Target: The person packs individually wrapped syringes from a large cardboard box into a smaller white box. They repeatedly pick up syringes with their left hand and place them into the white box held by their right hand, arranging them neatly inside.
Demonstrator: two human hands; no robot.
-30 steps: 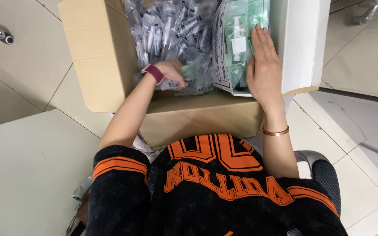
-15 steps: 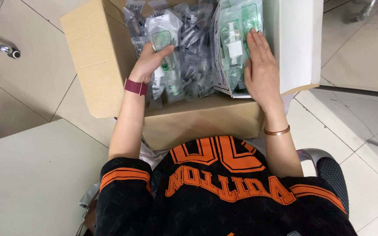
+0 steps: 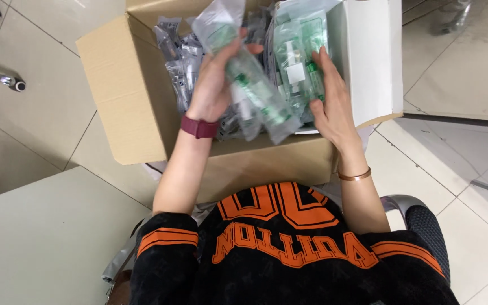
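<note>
Above the box opening, left hand [image 3: 213, 85]: closed around a clear plastic packet [image 3: 249, 85], which is held lifted and slanted over the contents; a dark red wristband [image 3: 199, 126] is worn at the wrist.
Packet: long, transparent, green and white parts visible inside; upper end raised toward the far edge of the box, lower end hanging toward the near wall.
Right hand [image 3: 331, 104]: laid flat with fingers spread against a stack of green-printed packets [image 3: 297, 56]; nothing is gripped; a thin copper-coloured bangle [image 3: 354, 176] is worn at the wrist.
Stack: stood on edge along the right side of the box, just beside a white inner carton [image 3: 362, 56].
Cardboard box [image 3: 125, 96]: brown, flaps open, filled with many loose clear packets [image 3: 182, 56] at its left and middle.
Surroundings: pale tiled floor [image 3: 464, 113] at the right; a light grey surface [image 3: 40, 243] at the lower left; a black and orange shirt [image 3: 289, 248] along the lower edge.
</note>
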